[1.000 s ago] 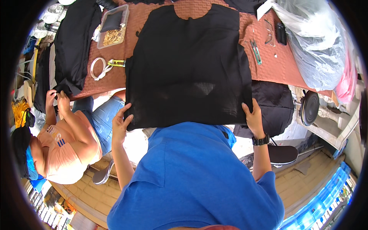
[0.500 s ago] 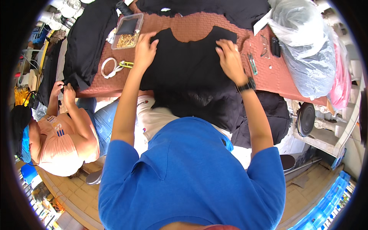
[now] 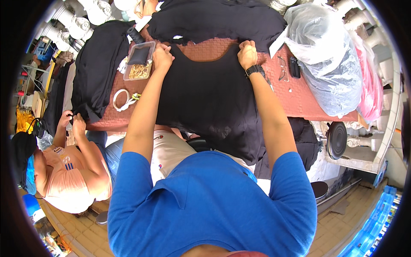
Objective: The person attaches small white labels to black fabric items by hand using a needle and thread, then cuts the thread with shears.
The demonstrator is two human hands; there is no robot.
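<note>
A black garment (image 3: 205,90) with a wide scooped neckline is spread in front of me, its lower part hanging over the near table edge toward my lap. My left hand (image 3: 162,58) is closed on its upper left shoulder, beside the clear plastic box. My right hand (image 3: 247,54), below which a black watch (image 3: 254,70) circles the wrist, is closed on the upper right shoulder. Between the hands the cloth lies fairly flat, and the neckline curves down over the table cover.
The table has a red-brown textured cover (image 3: 295,100). On it are a clear box (image 3: 139,70) of golden pieces, a white ring (image 3: 121,99), a thread spool (image 3: 136,35), eyeglasses (image 3: 283,70) and black cloth (image 3: 214,19). Plastic bags (image 3: 323,60) stand right; a co-worker (image 3: 77,171) sits left.
Both hands have moved from resting with loose fingers on the garment to gripping its shoulders. The garment has been pulled farther up the table, and the right hand now sits closer to the neckline.
</note>
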